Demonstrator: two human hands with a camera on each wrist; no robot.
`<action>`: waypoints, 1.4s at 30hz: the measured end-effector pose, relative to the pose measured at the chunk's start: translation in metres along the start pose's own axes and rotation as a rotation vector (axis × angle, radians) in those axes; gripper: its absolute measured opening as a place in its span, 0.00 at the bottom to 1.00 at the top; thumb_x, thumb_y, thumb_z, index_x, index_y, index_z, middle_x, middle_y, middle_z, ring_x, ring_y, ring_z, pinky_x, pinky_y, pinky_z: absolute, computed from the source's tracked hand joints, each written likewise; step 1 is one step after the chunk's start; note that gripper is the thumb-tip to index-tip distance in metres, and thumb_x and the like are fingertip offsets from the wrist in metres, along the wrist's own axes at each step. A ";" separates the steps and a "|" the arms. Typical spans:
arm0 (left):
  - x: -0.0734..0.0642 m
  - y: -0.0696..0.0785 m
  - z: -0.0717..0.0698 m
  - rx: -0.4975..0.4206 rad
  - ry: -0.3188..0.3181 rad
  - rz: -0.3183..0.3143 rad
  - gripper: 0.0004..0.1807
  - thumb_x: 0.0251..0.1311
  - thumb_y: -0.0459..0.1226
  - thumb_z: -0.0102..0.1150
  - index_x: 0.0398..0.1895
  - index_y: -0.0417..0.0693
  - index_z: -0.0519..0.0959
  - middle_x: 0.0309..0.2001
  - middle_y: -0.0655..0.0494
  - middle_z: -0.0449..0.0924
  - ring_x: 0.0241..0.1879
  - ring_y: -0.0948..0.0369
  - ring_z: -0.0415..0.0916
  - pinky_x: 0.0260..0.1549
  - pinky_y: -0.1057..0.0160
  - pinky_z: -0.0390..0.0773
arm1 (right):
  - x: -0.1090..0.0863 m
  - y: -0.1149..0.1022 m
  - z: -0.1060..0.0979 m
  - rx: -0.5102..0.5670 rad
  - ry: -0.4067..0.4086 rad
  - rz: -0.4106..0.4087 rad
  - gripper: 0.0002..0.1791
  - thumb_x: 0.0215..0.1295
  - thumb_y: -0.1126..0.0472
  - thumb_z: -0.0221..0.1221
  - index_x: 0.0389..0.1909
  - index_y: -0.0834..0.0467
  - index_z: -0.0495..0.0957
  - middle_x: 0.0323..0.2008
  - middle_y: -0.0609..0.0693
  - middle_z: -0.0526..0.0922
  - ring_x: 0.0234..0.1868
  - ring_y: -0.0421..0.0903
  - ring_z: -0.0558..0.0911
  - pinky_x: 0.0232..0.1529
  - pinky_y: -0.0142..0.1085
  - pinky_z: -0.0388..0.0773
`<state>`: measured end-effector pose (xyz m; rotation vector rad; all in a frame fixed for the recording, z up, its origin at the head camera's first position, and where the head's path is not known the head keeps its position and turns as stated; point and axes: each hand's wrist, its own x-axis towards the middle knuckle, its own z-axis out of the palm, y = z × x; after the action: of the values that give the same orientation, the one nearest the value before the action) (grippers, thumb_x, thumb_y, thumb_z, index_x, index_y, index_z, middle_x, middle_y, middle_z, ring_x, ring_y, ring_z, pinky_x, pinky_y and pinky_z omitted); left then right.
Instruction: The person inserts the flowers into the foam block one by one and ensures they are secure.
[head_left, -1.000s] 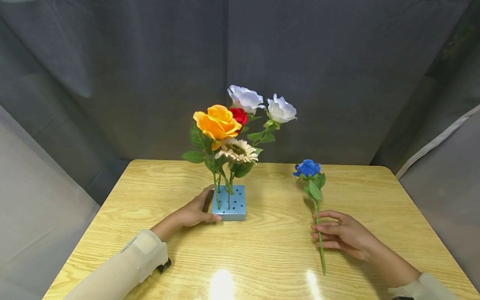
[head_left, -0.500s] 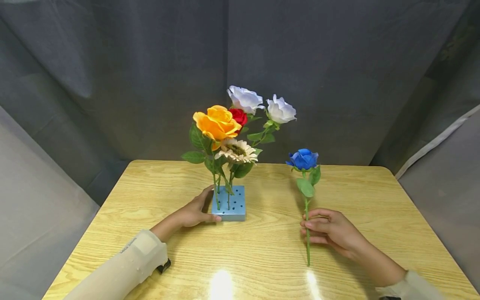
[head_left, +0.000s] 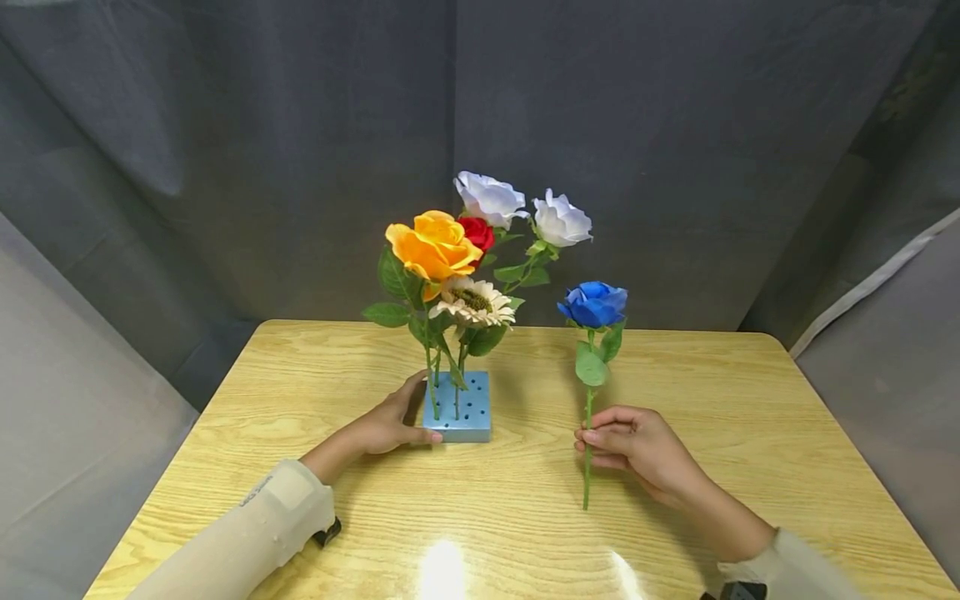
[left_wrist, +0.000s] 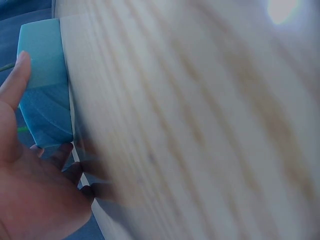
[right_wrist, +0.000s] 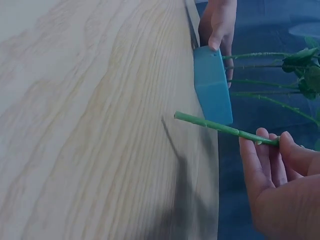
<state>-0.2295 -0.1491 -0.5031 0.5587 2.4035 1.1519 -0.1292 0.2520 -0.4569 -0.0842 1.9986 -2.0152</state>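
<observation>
In the head view a blue rose (head_left: 592, 305) stands nearly upright over the table, its green stem pinched between the thumb and fingers of my right hand (head_left: 641, 446). In the right wrist view the lower stem (right_wrist: 207, 123) sticks out past the fingertips, its cut end free above the wood. My left hand (head_left: 386, 427) grips the left side of a light-blue block with holes (head_left: 474, 417), thumb at the front and fingers behind. From the block rise an orange rose (head_left: 435, 246), a cream daisy-like flower (head_left: 476, 302), a red rose (head_left: 477, 233) and white roses (head_left: 491, 198).
The block sits on a wood-grain table (head_left: 315, 533), left of its middle. A dark grey curtain (head_left: 675, 150) hangs behind the table's far edge. The second white flower (head_left: 562, 218) leans out to the right, above and left of the blue rose.
My right hand has brought the blue rose leftward toward the block and slightly upward, and its stem now stands straighter. The left hand and the block have stayed in place.
</observation>
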 end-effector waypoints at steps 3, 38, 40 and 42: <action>0.000 0.000 0.000 -0.003 -0.001 0.001 0.65 0.58 0.54 0.75 0.85 0.60 0.37 0.83 0.42 0.38 0.82 0.44 0.38 0.76 0.36 0.46 | 0.004 -0.001 0.008 -0.028 0.016 -0.015 0.14 0.71 0.67 0.64 0.49 0.74 0.78 0.45 0.61 0.88 0.47 0.52 0.89 0.47 0.44 0.86; 0.004 -0.002 0.000 0.009 -0.001 0.035 0.65 0.58 0.52 0.75 0.85 0.55 0.37 0.83 0.40 0.42 0.82 0.44 0.40 0.77 0.38 0.46 | 0.065 -0.022 0.082 0.071 0.162 -0.211 0.04 0.68 0.76 0.62 0.41 0.74 0.80 0.42 0.65 0.88 0.44 0.50 0.90 0.49 0.43 0.85; 0.004 -0.002 0.000 0.010 -0.003 0.029 0.65 0.58 0.52 0.76 0.85 0.56 0.37 0.83 0.40 0.42 0.82 0.44 0.40 0.77 0.39 0.46 | 0.068 -0.024 0.085 0.080 0.162 -0.217 0.04 0.68 0.76 0.62 0.41 0.74 0.80 0.43 0.65 0.88 0.45 0.52 0.90 0.49 0.43 0.85; 0.004 -0.002 0.000 0.011 -0.002 0.028 0.65 0.58 0.52 0.75 0.85 0.55 0.37 0.83 0.40 0.42 0.82 0.44 0.40 0.76 0.38 0.46 | 0.070 -0.025 0.087 0.077 0.160 -0.223 0.06 0.68 0.75 0.62 0.42 0.75 0.80 0.43 0.66 0.88 0.47 0.54 0.89 0.50 0.44 0.85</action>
<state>-0.2329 -0.1484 -0.5054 0.5992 2.4082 1.1502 -0.1786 0.1494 -0.4412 -0.1393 2.0853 -2.3013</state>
